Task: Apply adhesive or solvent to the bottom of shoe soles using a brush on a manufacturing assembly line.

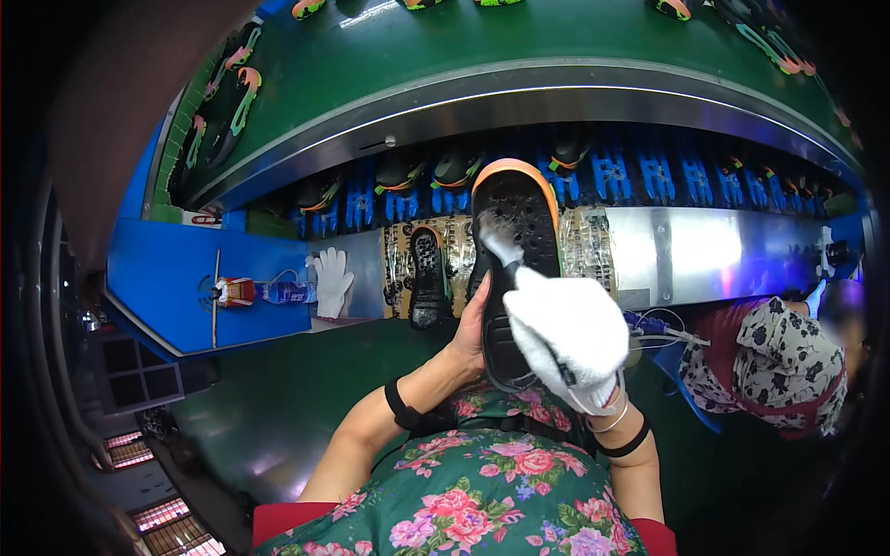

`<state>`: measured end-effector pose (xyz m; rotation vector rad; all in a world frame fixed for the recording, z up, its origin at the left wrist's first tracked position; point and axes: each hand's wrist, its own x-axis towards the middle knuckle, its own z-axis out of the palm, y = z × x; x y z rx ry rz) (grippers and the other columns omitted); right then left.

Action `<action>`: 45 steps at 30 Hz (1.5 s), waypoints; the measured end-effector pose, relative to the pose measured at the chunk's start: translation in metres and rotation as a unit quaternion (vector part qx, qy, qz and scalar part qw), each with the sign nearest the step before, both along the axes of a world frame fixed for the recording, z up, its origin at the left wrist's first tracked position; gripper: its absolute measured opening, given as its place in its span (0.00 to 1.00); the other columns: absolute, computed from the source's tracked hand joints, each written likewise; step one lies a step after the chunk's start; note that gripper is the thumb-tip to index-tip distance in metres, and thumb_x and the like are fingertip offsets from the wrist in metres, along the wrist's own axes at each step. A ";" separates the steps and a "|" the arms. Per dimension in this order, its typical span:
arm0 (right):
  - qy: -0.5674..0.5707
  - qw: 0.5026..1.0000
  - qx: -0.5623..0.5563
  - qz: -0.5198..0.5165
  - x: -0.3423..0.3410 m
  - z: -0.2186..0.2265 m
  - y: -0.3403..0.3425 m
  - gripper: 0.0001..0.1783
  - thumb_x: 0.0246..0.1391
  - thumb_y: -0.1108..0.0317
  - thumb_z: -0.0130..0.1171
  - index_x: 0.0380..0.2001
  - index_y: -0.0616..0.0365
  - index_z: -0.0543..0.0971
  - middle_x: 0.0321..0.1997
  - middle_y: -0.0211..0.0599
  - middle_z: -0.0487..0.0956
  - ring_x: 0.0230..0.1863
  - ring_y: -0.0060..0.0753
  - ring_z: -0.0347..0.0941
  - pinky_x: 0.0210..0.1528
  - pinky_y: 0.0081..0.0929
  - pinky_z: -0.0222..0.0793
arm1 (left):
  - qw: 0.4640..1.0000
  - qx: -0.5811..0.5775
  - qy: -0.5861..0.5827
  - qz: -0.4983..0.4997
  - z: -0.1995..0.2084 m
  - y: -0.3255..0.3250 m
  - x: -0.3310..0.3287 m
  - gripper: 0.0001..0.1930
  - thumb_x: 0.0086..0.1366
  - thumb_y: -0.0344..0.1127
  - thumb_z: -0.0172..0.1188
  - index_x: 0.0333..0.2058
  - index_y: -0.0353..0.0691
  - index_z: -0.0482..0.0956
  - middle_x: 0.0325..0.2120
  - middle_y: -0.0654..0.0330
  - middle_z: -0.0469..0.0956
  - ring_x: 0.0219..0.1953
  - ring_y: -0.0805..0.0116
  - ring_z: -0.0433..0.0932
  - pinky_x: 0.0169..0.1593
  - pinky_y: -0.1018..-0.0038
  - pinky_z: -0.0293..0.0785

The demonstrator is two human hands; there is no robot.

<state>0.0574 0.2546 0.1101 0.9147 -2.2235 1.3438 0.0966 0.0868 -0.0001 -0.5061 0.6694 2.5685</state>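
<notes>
The left hand (473,324), bare, grasps a black shoe sole (519,204) with an orange edge by its left side, thumb along the rim and the other fingers mostly hidden; the sole is held up in front of the body, above the bench (723,259), its heel end toward the apron (501,482) and its broad holed face turned up, seemingly so that the whole face lies open to the brush (502,243); the right hand (570,329), in a white knit glove, is closed around the brush handle, the bristles blurred over the upper part of the sole; whether they press on it I cannot tell; the glove perhaps keeps the skin clean; a second sole (428,278) lies on taped cardboard (587,246) just left of the held one, within easy reach, the cardboard probably there to shield the metal; a loose glove (332,281) lies farther left, beside a bottle (289,293), both out of the way; behind, blue racks (612,176) stand in a row under the green belt (556,37).
</notes>
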 end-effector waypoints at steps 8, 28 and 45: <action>-0.029 0.997 -0.067 -0.018 0.001 -0.015 0.006 0.19 0.46 0.76 0.71 0.45 0.54 0.88 0.46 0.42 0.87 0.41 0.41 0.83 0.45 0.34 0.78 | 0.999 -0.017 0.031 0.015 -0.001 -0.004 -0.008 0.46 0.70 0.73 0.42 0.74 0.46 0.54 0.72 0.49 0.60 0.71 0.46 0.65 0.72 0.45 0.62; -0.037 0.996 -0.062 0.051 0.020 -0.023 0.001 0.15 0.48 0.78 0.72 0.41 0.53 0.88 0.44 0.41 0.87 0.41 0.43 0.83 0.42 0.34 0.78 | 0.960 0.228 0.148 0.065 0.043 0.004 -0.039 0.50 0.65 0.79 0.46 0.68 0.38 0.62 0.65 0.44 0.68 0.62 0.39 0.73 0.62 0.40 0.74; -0.196 0.963 -0.175 0.055 0.021 -0.037 0.012 0.13 0.46 0.76 0.75 0.37 0.55 0.88 0.41 0.38 0.88 0.37 0.36 0.84 0.40 0.31 0.79 | 0.973 0.184 0.125 0.060 0.036 -0.015 -0.045 0.51 0.64 0.79 0.47 0.68 0.38 0.64 0.65 0.50 0.69 0.64 0.42 0.71 0.58 0.35 0.75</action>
